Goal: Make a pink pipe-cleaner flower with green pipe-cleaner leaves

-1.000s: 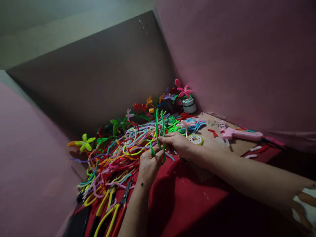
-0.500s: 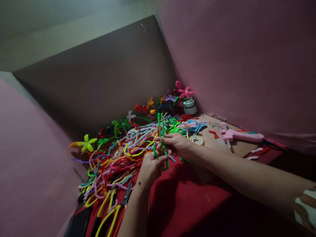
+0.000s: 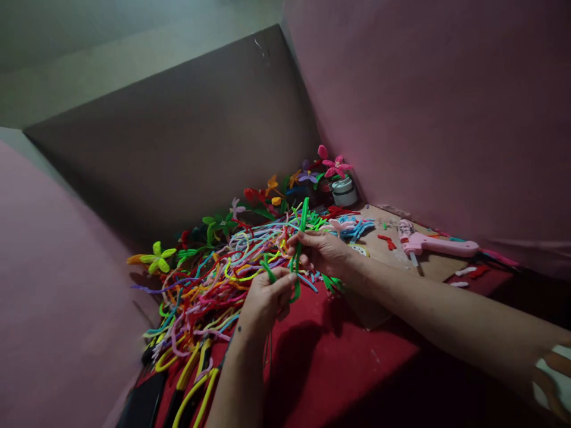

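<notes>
Both hands hold green pipe cleaners [image 3: 304,217] in front of the heap on the table. My right hand [image 3: 322,252] pinches the upright green strands between thumb and fingers; their tops rise above it close together. My left hand [image 3: 269,297] is closed lower down and to the left, its thumb and forefinger on the lower part of the green piece. A short green end pokes up behind its knuckles, and a green loop hangs between the two hands. How the strands join is hidden by the fingers.
A heap of coloured pipe cleaners [image 3: 214,285] spreads beyond my hands, with fuzzy flowers [image 3: 157,258] behind. Yellow-handled tools [image 3: 187,392] lie at lower left. At right, a pink glue gun [image 3: 439,245] rests on cardboard [image 3: 390,261], near a tape roll [image 3: 359,250] and a white jar [image 3: 344,193].
My left hand has moved slightly left and down, away from the right one. The upright green strands, spread apart before, now stand close together and lean right.
</notes>
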Available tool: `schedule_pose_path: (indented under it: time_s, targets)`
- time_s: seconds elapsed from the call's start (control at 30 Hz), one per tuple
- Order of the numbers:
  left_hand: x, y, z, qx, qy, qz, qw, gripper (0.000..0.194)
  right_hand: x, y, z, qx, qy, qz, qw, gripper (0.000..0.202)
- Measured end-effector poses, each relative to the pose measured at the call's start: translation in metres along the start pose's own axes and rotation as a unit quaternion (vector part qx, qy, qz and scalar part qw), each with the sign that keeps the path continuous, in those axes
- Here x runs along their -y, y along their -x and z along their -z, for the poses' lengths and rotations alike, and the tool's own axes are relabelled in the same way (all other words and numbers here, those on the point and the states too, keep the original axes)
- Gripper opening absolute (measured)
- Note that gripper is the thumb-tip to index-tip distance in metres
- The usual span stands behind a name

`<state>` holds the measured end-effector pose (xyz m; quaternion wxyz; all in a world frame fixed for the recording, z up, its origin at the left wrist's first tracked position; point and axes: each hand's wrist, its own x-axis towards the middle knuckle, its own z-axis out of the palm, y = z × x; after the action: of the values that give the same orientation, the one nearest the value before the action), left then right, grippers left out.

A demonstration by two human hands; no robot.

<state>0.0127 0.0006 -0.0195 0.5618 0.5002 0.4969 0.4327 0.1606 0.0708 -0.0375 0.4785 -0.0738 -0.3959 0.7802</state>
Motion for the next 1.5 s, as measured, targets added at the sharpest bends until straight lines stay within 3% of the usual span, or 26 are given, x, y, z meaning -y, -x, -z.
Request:
schedule_pose_path:
  time_s: [0.07, 0.2, 0.3, 0.43, 0.8, 1.03, 1.17, 1.23, 1.3, 1.4, 1.5]
  targets:
    - [-0.003, -0.004, 0.008, -0.057, 0.116, -0.062, 0.99, 0.019, 0.005, -0.002, 0.001, -0.035, -0.044, 0.025, 0.998, 0.018]
    - [-0.009, -0.011, 0.019, -0.16, 0.303, -0.163, 0.925, 0.003, 0.009, -0.005, -0.001, -0.098, -0.143, 0.053, 0.983, 0.013]
    - [-0.012, -0.012, 0.015, -0.212, 0.368, -0.184, 0.887, 0.017, 0.008, -0.004, -0.006, -0.109, -0.182, 0.055, 0.976, 0.012]
    - [-0.018, -0.008, 0.005, -0.202, 0.432, -0.204, 0.855, 0.027, 0.008, 0.003, -0.016, -0.122, -0.187, 0.052, 0.973, 0.011]
    - [-0.036, 0.02, -0.007, -0.157, 0.466, -0.288, 0.822, 0.037, 0.005, 0.034, -0.036, -0.097, -0.265, 0.078, 0.956, 0.019]
    - [-0.042, 0.045, -0.007, -0.172, 0.373, -0.345, 0.844, 0.02, 0.02, 0.058, -0.025, -0.107, -0.252, 0.067, 0.959, 0.02]
    - [-0.064, 0.07, 0.007, -0.168, 0.317, -0.388, 0.849, 0.019, 0.039, 0.088, -0.001, -0.123, -0.197, 0.066, 0.97, 0.015]
    - [-0.078, 0.088, 0.014, -0.161, 0.321, -0.429, 0.829, 0.022, 0.05, 0.103, 0.014, -0.134, -0.172, 0.107, 0.97, 0.016]
    - [-0.089, 0.104, 0.016, -0.143, 0.312, -0.419, 0.841, 0.022, 0.06, 0.113, 0.021, -0.142, -0.118, 0.117, 0.976, 0.015]
    - [-0.096, 0.115, 0.008, -0.1, 0.259, -0.383, 0.881, 0.015, 0.067, 0.114, 0.001, -0.117, -0.031, 0.142, 0.982, 0.004]
    - [-0.092, 0.109, -0.005, -0.05, 0.218, -0.33, 0.917, 0.008, 0.059, 0.106, -0.046, 0.016, 0.097, 0.061, 0.993, 0.022]
